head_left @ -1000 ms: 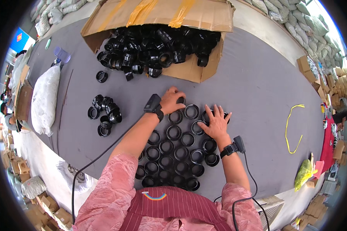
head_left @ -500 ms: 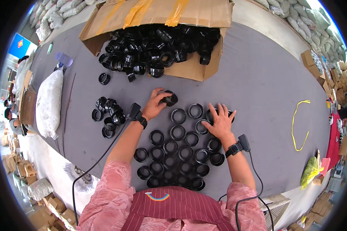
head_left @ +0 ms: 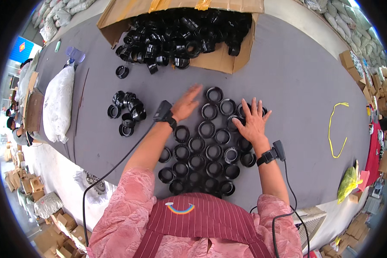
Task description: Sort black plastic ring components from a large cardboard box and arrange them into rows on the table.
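Observation:
Several black plastic rings (head_left: 206, 150) lie packed in rows on the grey table (head_left: 288, 86) in front of me. My left hand (head_left: 185, 104) lies flat and open at the upper left edge of this cluster, next to the topmost ring (head_left: 214, 94), holding nothing. My right hand (head_left: 252, 122) rests palm down with fingers spread on the rings at the cluster's upper right. Both wrists carry black devices with cables.
An open cardboard box (head_left: 210, 56) full of black rings lies at the back. A small loose pile of rings (head_left: 127, 112) and a single ring (head_left: 122, 71) sit to the left. A white sack (head_left: 58, 103) lies far left; a yellow strap (head_left: 337, 129) lies right.
My left hand held a ring half a second ago; that ring now lies at the top of the cluster and the hand is flat and open. The right hand stayed on the rings.

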{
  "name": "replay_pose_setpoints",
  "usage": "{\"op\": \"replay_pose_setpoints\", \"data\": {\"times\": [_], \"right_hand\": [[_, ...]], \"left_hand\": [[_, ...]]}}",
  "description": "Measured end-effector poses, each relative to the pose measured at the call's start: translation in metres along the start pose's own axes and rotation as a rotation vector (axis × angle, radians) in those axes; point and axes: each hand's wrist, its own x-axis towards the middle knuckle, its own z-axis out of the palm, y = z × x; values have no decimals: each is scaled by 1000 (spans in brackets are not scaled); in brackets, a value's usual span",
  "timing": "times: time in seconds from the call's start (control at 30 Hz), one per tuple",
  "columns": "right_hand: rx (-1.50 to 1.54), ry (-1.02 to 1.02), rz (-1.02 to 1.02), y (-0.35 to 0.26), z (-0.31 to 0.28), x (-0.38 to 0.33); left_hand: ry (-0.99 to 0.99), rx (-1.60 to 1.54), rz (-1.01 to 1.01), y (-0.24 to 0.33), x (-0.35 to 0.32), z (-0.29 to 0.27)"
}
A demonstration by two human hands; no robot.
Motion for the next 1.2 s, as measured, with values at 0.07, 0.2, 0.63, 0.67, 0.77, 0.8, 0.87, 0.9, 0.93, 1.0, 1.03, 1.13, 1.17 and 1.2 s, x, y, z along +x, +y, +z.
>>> {"op": "replay_pose_setpoints", "data": {"times": [0.07, 0.2, 0.63, 0.67, 0.77, 0.8, 0.87, 0.9, 0.93, 1.0, 1.03, 1.13, 1.17, 1.2], "right_hand": [[45, 12, -4, -25, -8, -26], [184, -42, -140, -92, -20, -112], [296, -202, -559, -268, 56, -244], [298, -205, -543, -272, 64, -249], [254, -157, -427, -280, 79, -254], [249, -150, -416, -282, 76, -255], [259, -29, -351, -283, 70, -256], [267, -14, -296, -285, 70, -253], [253, 3, -280, -287, 73, -248], [230, -33, -201, -295, 82, -242], [201, -32, -174, -297, 86, -239], [120, 1, -140, -294, 90, -241], [120, 4, -133, -290, 90, -242], [126, 21, -126, -283, 90, -244]], "left_hand": [[-11, 47, -104, 2, -35, -27], [-34, 150, 26, -2, -120, -56], [-129, 297, 3, -13, -227, -23], [-104, 332, 18, -13, -226, -20], [-81, 263, 38, -13, -221, -19], [-56, 207, 58, -13, -218, -20], [-51, 178, 79, -9, -220, -22], [-41, 149, 87, -9, -215, -22], [-48, 145, 113, -8, -204, -21], [-17, 220, 99, -12, -193, -21], [-28, 249, 107, -15, -184, -18], [-169, 367, 56, -1, -168, -6], [-173, 367, 62, -4, -166, 1], [-148, 321, 103, -6, -165, 8]]}}
